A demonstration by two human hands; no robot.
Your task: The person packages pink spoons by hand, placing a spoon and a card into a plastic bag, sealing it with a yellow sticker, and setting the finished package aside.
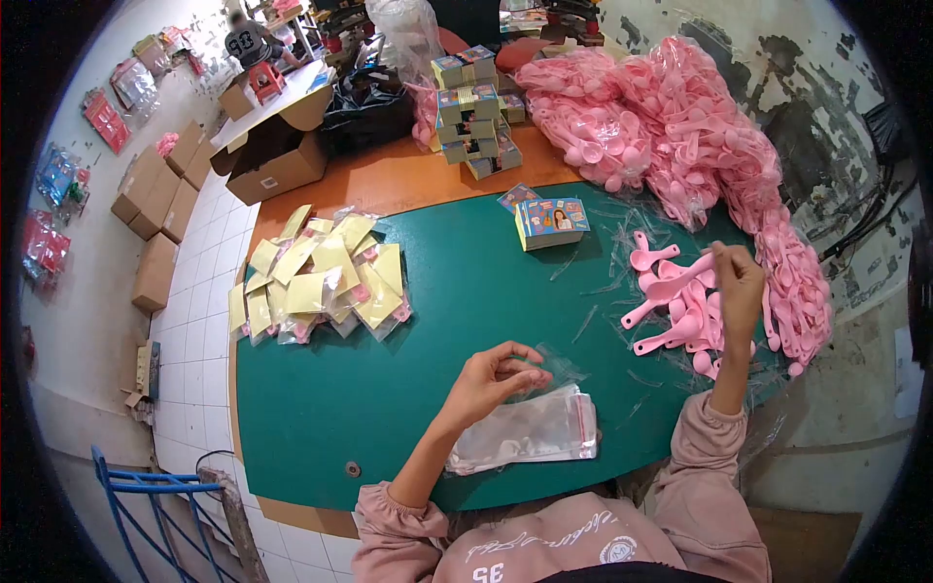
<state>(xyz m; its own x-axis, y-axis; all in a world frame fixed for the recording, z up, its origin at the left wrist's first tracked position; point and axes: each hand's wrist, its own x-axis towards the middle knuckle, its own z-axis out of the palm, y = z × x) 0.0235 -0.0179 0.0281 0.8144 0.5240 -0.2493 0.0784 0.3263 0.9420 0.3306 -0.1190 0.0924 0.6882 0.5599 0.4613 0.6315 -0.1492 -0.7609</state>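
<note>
My left hand is above a stack of clear plastic bags at the table's front edge, its fingers curled around a thin clear plastic piece. My right hand is raised at the right edge of a pile of loose pink spoons, fingers pinched at the end of a pink spoon. A stack of colourful printed cards lies behind the spoons, to their left. On the left side of the table is a heap of clear bags with pale yellow cards and pink items.
The green table mat carries thin plastic scraps. Large bags of pink spoons line the right and back. Bundled cards, an open cardboard box and a black bag stand behind. A person sits far back left.
</note>
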